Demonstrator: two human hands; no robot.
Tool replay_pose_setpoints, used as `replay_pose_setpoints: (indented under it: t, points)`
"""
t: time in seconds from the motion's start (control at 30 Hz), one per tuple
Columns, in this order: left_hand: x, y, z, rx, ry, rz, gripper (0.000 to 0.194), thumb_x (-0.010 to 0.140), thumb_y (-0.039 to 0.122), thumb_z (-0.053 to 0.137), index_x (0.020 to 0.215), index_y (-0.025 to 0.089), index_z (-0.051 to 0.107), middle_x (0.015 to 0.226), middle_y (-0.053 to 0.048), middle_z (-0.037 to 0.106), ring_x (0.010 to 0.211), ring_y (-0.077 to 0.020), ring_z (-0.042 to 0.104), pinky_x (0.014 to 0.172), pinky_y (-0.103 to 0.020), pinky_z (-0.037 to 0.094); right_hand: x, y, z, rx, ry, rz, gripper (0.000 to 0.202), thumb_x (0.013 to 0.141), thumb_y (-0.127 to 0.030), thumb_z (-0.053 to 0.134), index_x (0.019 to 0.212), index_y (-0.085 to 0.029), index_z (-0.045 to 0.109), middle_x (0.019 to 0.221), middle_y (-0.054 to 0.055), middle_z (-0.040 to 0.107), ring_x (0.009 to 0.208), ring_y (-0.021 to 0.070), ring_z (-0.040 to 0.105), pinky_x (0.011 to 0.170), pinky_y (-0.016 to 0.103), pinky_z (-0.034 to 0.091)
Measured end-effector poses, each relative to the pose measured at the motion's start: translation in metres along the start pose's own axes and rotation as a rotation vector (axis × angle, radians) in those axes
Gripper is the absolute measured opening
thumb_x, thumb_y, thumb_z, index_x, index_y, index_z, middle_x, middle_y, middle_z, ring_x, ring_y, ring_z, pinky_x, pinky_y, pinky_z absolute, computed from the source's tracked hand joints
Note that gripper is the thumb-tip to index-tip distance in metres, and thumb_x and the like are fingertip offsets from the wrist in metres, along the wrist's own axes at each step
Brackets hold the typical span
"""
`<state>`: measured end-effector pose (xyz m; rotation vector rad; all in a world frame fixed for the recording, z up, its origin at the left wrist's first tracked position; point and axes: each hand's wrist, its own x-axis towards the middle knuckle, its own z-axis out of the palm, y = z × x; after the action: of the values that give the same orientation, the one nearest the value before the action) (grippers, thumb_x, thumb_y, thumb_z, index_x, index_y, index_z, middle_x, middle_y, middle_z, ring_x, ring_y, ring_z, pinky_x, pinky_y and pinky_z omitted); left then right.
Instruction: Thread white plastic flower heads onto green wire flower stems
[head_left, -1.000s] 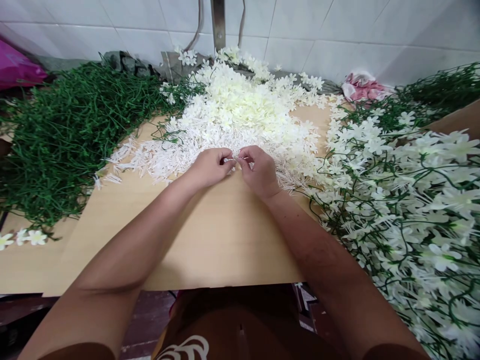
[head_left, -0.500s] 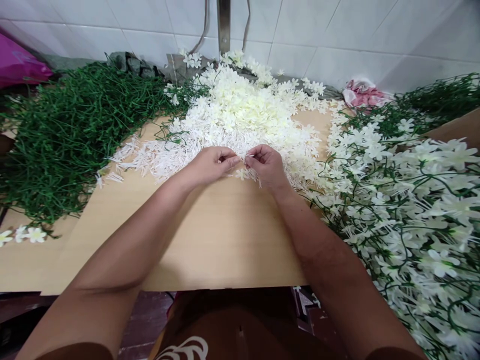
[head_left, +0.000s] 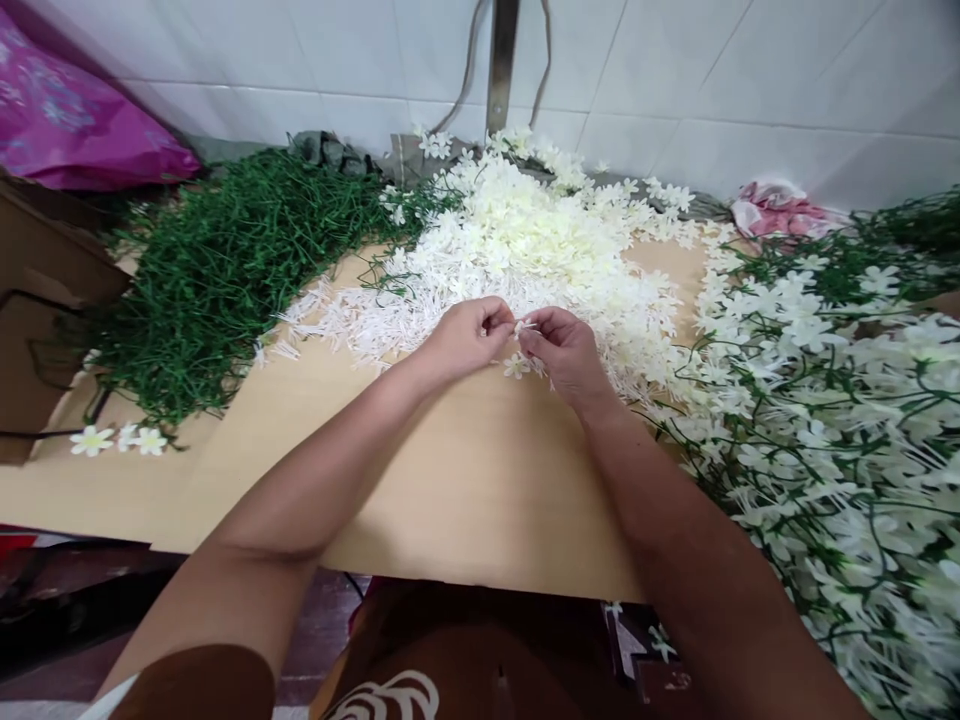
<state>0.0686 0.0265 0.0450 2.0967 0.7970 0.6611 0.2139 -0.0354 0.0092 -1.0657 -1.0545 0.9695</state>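
Observation:
My left hand (head_left: pixel 476 335) and my right hand (head_left: pixel 562 350) meet fingertip to fingertip over the front edge of a heap of loose white parts. Between them is a small white artificial flower piece (head_left: pixel 523 327), pinched by both thumbs and forefingers; its details are too small to make out. A white flower (head_left: pixel 516 366) lies on the board just below the fingers. Behind my hands spread thin white stamen strands (head_left: pixel 375 318) and a pile of cream-white flower heads (head_left: pixel 525 210).
Green plastic stems (head_left: pixel 247 260) are heaped at the left, beside a cardboard box (head_left: pixel 52 310) and a pink bag (head_left: pixel 82 110). Assembled white flowers on green stems (head_left: pixel 817 450) fill the right side. A red-and-white cloth (head_left: pixel 784 210) lies by the tiled wall (head_left: pixel 675 70).
The view has swung left, so everything sits further right and the box at the left shows. My hands stay together at the same spot on the heap, fingers slightly shifted.

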Motion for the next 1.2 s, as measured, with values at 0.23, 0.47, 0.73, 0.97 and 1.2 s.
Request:
replay_pose_setpoints:
  t: [0.23,0.47,0.73,0.97,1.2]
  points:
    - [-0.004,-0.024,-0.070,0.570,0.153,-0.126,0.019,0.081,0.022,0.053,0.089,0.018,0.069,0.097,-0.007,0.068,0.093,-0.0218,0.059,0.084,-0.033,0.042,0.002,0.005,-0.004,-0.013,0.078,0.066,0.034,0.056,-0.039,0.083,0.064,-0.021,0.055,0.054,-0.006,0.058,0.050,0.0078,0.051,0.050,0.023,0.040]
    - [-0.011,-0.045,-0.101,0.971,0.071,-0.278,0.030,0.087,0.023,0.043,0.095,0.019,0.072,0.110,-0.011,0.067,0.112,-0.0305,0.056,0.093,-0.044,0.035,0.001,0.009,0.000,-0.027,0.021,0.074,0.033,0.055,-0.037,0.082,0.062,-0.020,0.054,0.054,-0.005,0.058,0.052,0.0076,0.050,0.053,0.023,0.039]
    - [0.006,-0.053,-0.107,1.004,-0.017,-0.316,0.023,0.083,0.022,0.050,0.093,0.017,0.071,0.109,-0.013,0.068,0.111,-0.0315,0.057,0.092,-0.041,0.036,0.001,0.010,-0.003,-0.057,0.040,0.091,0.035,0.052,-0.038,0.083,0.062,-0.019,0.055,0.054,-0.007,0.055,0.051,0.0064,0.046,0.051,0.023,0.034]
    - [0.018,-0.053,-0.128,0.734,0.331,-0.382,0.033,0.093,0.036,0.042,0.104,0.013,0.062,0.102,-0.010,0.067,0.096,-0.0222,0.058,0.082,-0.036,0.039,0.001,0.010,-0.003,-0.047,0.040,0.088,0.035,0.054,-0.039,0.082,0.062,-0.019,0.055,0.053,-0.006,0.056,0.050,0.0067,0.047,0.051,0.023,0.035]
    - [0.042,-0.042,-0.171,0.326,0.627,-0.205,0.070,0.079,0.074,0.043,0.118,0.018,0.058,0.108,-0.003,0.068,0.100,-0.0186,0.059,0.079,-0.036,0.042,0.002,0.010,-0.003,-0.024,0.053,0.102,0.039,0.050,-0.042,0.084,0.062,-0.020,0.055,0.053,-0.006,0.057,0.051,0.0074,0.049,0.051,0.023,0.037]
